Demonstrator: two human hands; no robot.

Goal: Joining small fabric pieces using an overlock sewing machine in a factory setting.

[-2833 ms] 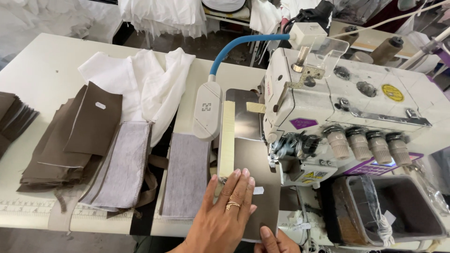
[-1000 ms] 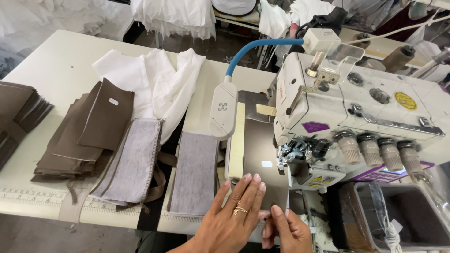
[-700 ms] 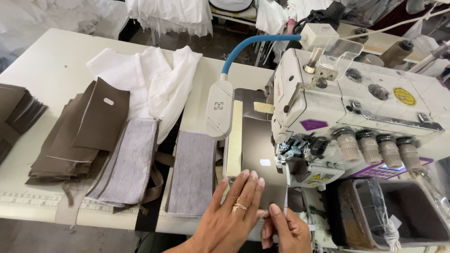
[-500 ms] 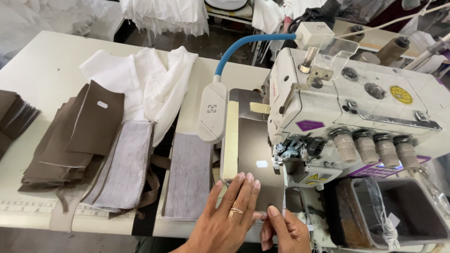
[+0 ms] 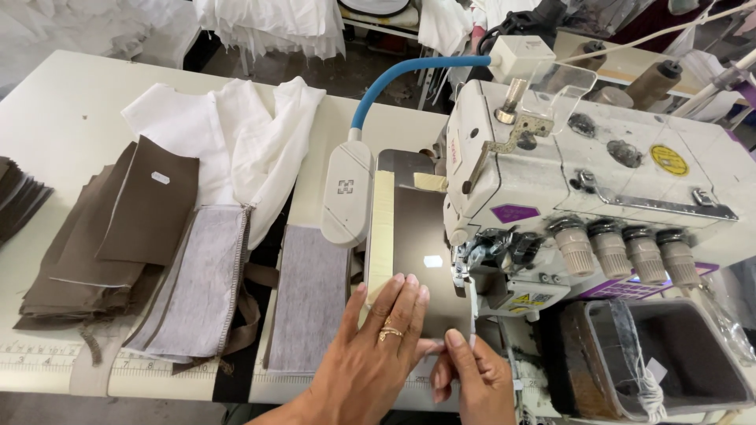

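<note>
My left hand [image 5: 376, 346] lies flat, fingers spread, on a brown fabric piece [image 5: 421, 236] spread over the bed of a white overlock sewing machine [image 5: 583, 197]. A ring shows on one finger. My right hand [image 5: 475, 376] sits just right of it, below the presser foot [image 5: 470, 271], with thumb and fingers pinched on the near edge of the brown fabric. A pale tape strip [image 5: 380, 228] runs along the fabric's left side.
A grey fabric panel [image 5: 309, 295] lies left of the machine, and another [image 5: 201, 283] rests on a stack of brown pieces [image 5: 110, 236]. White cloth [image 5: 228, 142] is heaped behind. A lamp on a blue gooseneck [image 5: 346, 193] hangs over the bed. A dark waste bin [image 5: 669, 354] stands at right.
My right hand has come up beside the left and closed on the fabric edge near the presser foot. The left hand stays flat on the brown piece, shifting only slightly.
</note>
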